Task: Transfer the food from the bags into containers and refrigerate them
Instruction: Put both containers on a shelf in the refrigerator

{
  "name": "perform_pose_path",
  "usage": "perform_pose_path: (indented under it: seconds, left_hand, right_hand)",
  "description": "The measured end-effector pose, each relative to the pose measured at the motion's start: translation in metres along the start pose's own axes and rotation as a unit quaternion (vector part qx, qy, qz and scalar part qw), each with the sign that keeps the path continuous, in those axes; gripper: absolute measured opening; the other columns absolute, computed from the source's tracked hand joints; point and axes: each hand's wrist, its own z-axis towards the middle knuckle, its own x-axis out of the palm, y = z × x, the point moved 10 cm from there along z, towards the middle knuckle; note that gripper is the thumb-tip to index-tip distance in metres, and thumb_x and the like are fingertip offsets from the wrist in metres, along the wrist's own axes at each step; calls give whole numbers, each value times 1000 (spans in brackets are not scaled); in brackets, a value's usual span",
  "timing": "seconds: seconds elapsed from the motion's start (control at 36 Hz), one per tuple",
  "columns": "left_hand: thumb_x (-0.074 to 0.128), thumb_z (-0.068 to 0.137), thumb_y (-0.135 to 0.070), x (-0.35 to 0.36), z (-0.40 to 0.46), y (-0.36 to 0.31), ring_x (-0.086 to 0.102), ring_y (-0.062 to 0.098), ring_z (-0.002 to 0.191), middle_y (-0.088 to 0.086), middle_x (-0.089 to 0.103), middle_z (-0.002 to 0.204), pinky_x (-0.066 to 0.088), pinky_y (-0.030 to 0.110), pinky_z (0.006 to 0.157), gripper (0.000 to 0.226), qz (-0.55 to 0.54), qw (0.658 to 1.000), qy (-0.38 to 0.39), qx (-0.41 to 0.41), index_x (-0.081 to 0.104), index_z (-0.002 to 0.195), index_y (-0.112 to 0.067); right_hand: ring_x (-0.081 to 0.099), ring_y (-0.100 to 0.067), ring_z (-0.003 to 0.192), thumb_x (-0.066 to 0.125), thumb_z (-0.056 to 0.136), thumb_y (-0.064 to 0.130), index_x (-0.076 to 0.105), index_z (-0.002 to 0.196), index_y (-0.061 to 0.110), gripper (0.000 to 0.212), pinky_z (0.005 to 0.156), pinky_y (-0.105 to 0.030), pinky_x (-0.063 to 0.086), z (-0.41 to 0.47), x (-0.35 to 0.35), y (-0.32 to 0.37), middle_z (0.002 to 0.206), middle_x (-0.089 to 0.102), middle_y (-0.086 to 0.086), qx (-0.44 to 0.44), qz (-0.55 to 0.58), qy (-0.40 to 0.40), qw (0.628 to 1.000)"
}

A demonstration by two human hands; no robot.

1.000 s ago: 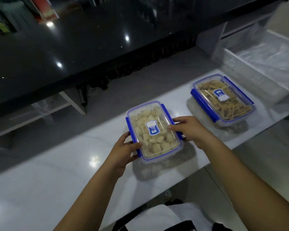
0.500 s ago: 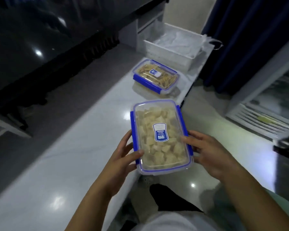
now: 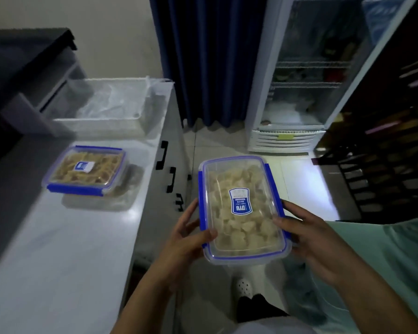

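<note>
A clear rectangular container with a blue-rimmed lid and blue side clips, lid shut, filled with pale cube-like food pieces, is held level in the air above the floor, away from the counter. A blue and white label sits at the centre of its lid. A second matching container, lid also shut, holds tan strip-shaped food and rests on the white counter, near a white basket holding crumpled clear plastic bags. A glass-door refrigerator stands ahead, with wire shelves.
</note>
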Motion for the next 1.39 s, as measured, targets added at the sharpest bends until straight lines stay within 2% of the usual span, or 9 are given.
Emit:
perform_pose_path:
  seconds: [0.25, 0.42, 0.67, 0.78, 0.92, 1.03, 1.17, 1.25, 1.39]
  left_hand:
    - [89, 66, -26, 95, 139, -29, 68, 35, 113, 7, 68, 130, 60, 38, 77, 87, 71, 995, 75, -11, 50, 141, -45]
    - [87, 68, -24, 135, 215, -48, 66, 38, 116, 12, 64, 134, 59, 44, 84, 90, 85, 991, 102, -21, 45, 145, -42]
    - [86, 72, -27, 168, 360, -85, 66, 34, 116, 7, 63, 135, 59, 43, 85, 84, 123, 979, 154, -53, 46, 143, -46]
    - [84, 72, -25, 190, 431, -114, 69, 31, 111, 8, 67, 129, 60, 38, 80, 82, 142, 972, 175, -62, 47, 143, -44]
    - [83, 66, -31, 224, 509, -147, 70, 29, 110, 6, 70, 125, 60, 39, 80, 82, 163, 960, 216, -78, 50, 139, -48]
    - [79, 79, -36, 247, 570, -156, 71, 27, 109, 5, 72, 122, 61, 40, 82, 68, 183, 944, 256, -102, 49, 139, -45]
    - [79, 71, -52, 244, 680, -194, 65, 15, 113, -3, 63, 133, 57, 40, 91, 55, 234, 964, 114, -43, 58, 121, -51]
    - [81, 81, -38, 243, 760, -230, 57, 15, 123, -1, 48, 148, 51, 41, 100, 69, 282, 957, 61, 31, 44, 140, -44]
    - [81, 83, -34, 247, 861, -262, 41, 13, 130, -4, 29, 162, 40, 40, 108, 90, 319, 948, -11, 20, 29, 156, -34]
  right_hand:
    - [75, -26, 98, 84, 65, 34, 70, 120, 39, 57, 61, -31, 58, 76, -110, 56, 116, 75, -4, -17, 43, -36, 998]
    - [73, -27, 104, 87, 59, 36, 68, 123, 39, 67, 74, -36, 61, 130, -153, 84, 119, 74, -3, -14, 56, -52, 997]
    - [75, -24, 96, 95, 48, 44, 67, 123, 40, 80, 65, -33, 59, 237, -210, 140, 114, 76, -4, -24, 62, -110, 992]
    - [74, -27, 101, 87, 61, 35, 67, 124, 41, 66, 69, -36, 59, 285, -234, 172, 118, 75, -3, -19, 70, -140, 987]
    - [72, -33, 105, 85, 58, 34, 67, 125, 39, 69, 75, -41, 56, 333, -261, 214, 120, 74, -3, -18, 86, -175, 981]
    - [74, -29, 100, 79, 66, 24, 68, 121, 42, 59, 76, -44, 56, 359, -286, 239, 116, 75, 1, -44, 99, -224, 969]
    - [75, -28, 96, 79, 62, 20, 70, 120, 36, 60, 72, -43, 58, 383, -318, 250, 114, 76, -3, -49, 146, -256, 954]
    - [74, -30, 99, 82, 56, 25, 69, 123, 36, 69, 72, -42, 58, 403, -343, 258, 116, 75, -4, -43, 165, -257, 951]
    - [76, -25, 82, 77, 66, 14, 71, 119, 32, 57, 66, -39, 58, 447, -388, 272, 111, 76, -7, -22, 173, -269, 947]
